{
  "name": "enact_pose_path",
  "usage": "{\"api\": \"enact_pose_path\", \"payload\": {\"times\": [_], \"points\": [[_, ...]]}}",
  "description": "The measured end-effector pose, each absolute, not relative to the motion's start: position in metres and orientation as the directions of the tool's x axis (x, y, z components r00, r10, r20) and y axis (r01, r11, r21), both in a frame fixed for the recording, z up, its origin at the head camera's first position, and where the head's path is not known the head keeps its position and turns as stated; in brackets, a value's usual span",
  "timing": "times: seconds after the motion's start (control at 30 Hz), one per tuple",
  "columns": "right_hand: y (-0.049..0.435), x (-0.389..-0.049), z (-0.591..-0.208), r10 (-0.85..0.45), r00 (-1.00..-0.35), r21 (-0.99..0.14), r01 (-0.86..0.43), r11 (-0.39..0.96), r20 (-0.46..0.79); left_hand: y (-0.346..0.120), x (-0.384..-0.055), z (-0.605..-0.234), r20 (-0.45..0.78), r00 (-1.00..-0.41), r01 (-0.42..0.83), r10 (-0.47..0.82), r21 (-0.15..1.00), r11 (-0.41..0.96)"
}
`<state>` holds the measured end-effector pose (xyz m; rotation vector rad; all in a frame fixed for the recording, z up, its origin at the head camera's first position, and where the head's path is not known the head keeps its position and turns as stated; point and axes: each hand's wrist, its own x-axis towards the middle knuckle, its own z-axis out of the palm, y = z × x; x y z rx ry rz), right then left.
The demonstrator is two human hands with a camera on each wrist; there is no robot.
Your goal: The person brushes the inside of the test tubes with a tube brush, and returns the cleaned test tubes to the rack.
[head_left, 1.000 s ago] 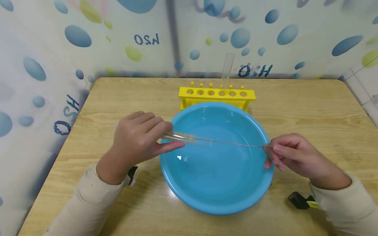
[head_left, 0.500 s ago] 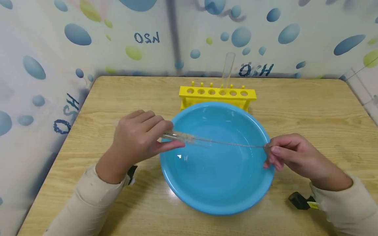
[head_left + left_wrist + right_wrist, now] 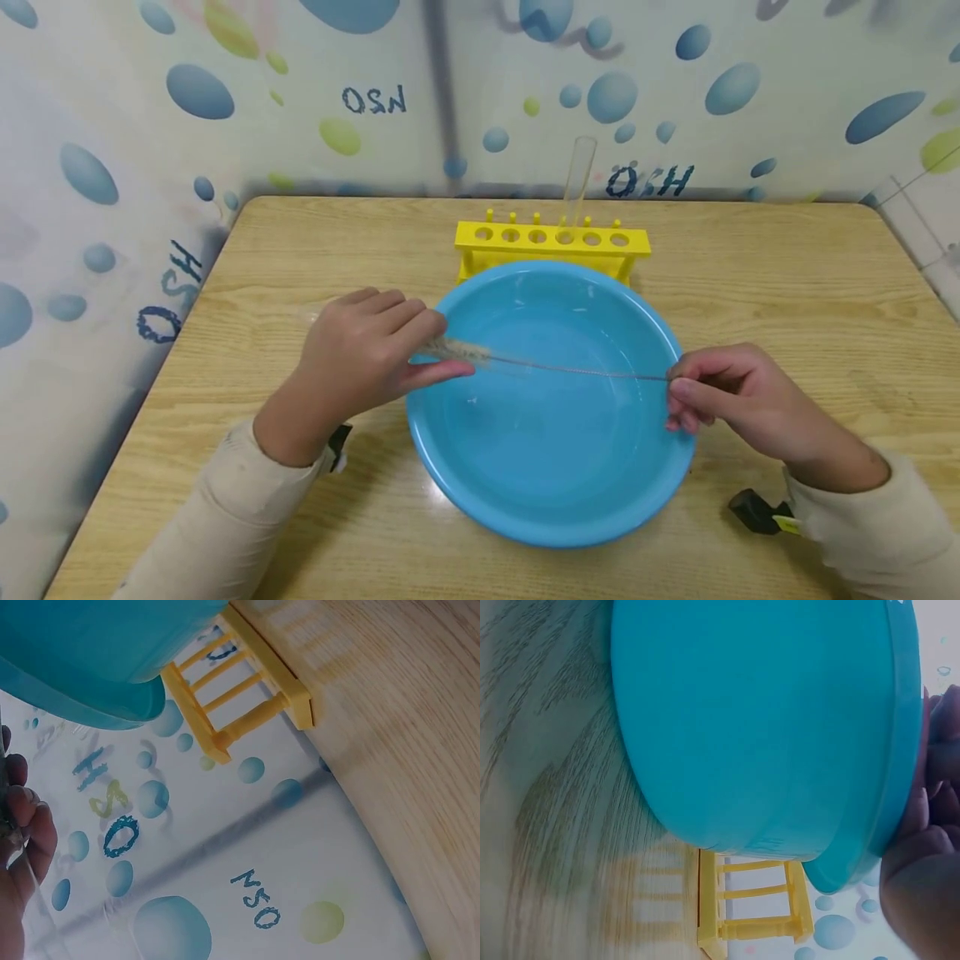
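Note:
In the head view my left hand (image 3: pixel 363 354) grips a clear glass test tube (image 3: pixel 442 348), lying almost level over the blue basin (image 3: pixel 547 533). Pale bristles of a test tube brush (image 3: pixel 577 369) show inside the tube, and its thin twisted wire runs out of the mouth to the right. At the basin's right rim, the thumb and fingers of my right hand (image 3: pixel 738 404) pinch the end of that wire. Much of the tube's closed end is hidden by my left hand. The right wrist view shows my right fingers close to the basin's rim.
Behind the basin stands a yellow test tube rack (image 3: pixel 551 237), with another clear test tube (image 3: pixel 579 179) upright and slightly tilted in one hole. The wooden table (image 3: pixel 337 250) meets a patterned wall (image 3: pixel 285 100) at its back edge.
My left hand has shifted slightly right with the tube, which looks blurred now. The right hand has moved slightly left and down, still pinching the brush's wire.

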<state>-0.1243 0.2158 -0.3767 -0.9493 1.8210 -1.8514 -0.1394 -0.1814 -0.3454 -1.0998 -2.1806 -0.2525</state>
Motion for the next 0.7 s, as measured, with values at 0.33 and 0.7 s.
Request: {"api": "enact_pose_path", "payload": {"times": [0.33,0.7], "points": [[0.211,-0.12,-0.375,-0.658,-0.723,-0.961,-0.276,0.0,0.208,-0.179,-0.142,-0.352,0.611,-0.436,0.785,0.661,-0.1,0.611],[0.204,-0.114,-0.371,-0.621,-0.758,-0.897,-0.396,0.197,0.199,-0.179,-0.14,-0.35,0.564,-0.496,0.766,0.66,-0.074,0.638]]}}
